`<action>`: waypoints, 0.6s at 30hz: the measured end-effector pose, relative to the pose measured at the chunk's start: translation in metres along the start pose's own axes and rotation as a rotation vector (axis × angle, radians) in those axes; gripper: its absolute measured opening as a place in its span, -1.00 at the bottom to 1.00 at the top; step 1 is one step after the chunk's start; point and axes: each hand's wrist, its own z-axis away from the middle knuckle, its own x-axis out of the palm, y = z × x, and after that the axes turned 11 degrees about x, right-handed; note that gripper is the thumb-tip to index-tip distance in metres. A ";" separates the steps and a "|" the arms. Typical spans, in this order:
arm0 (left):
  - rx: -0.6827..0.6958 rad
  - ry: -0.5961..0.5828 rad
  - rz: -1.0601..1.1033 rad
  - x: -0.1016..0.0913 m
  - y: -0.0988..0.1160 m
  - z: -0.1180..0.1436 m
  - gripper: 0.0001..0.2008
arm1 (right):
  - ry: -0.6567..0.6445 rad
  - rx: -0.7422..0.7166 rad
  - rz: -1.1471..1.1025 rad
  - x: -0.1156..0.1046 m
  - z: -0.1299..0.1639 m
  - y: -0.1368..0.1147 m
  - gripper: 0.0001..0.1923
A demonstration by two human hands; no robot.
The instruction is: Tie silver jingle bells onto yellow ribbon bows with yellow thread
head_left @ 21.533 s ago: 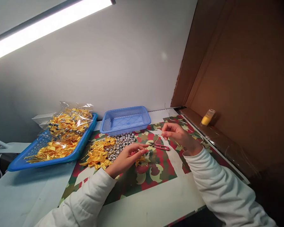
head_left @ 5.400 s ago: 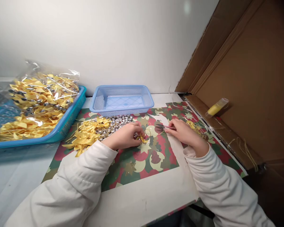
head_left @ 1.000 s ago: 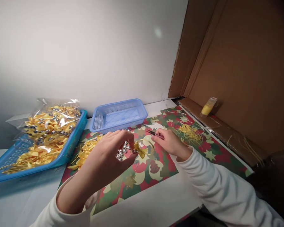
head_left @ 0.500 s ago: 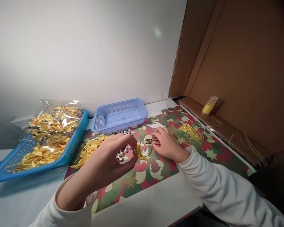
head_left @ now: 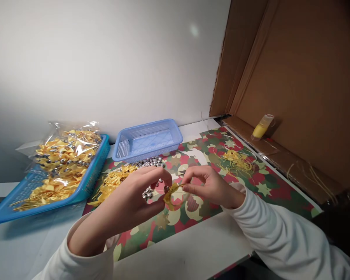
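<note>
A: Two hands on one piece. Our left hand (head_left: 134,194) pinches a yellow ribbon bow (head_left: 169,194) above the patterned mat (head_left: 268,186); our right hand (head_left: 208,184) pinches its thin cord.

B: Progress?

A: We see finished bows filling the blue tray (head_left: 6,212). Loose bows (head_left: 112,182) and silver bells (head_left: 151,162) remain. Lavender basket (head_left: 147,138) holds nothing.

Single head-worn view, looking forward and down. Close over patterned mat (head_left: 192,221); wall (head_left: 105,58) ahead, cardboard (head_left: 294,77) to right.
</note>
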 end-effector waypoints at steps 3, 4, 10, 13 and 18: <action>0.018 0.021 -0.008 -0.001 0.001 0.000 -0.88 | -0.041 -0.050 -0.012 -0.008 0.001 -0.009 -0.90; 0.026 0.029 -0.015 -0.002 0.001 0.000 -0.90 | -0.045 -0.070 -0.020 -0.010 0.001 -0.011 -0.90; 0.039 0.059 0.001 -0.003 0.003 0.001 -0.88 | -0.075 -0.090 -0.007 -0.014 0.006 -0.018 -0.83; 0.042 0.088 -0.019 -0.001 0.001 0.002 -0.83 | -0.112 -0.134 -0.037 -0.015 0.006 -0.015 -0.75; 0.054 0.263 -0.148 0.004 -0.001 0.000 -0.74 | 0.226 -0.202 0.006 -0.003 0.003 0.004 -0.81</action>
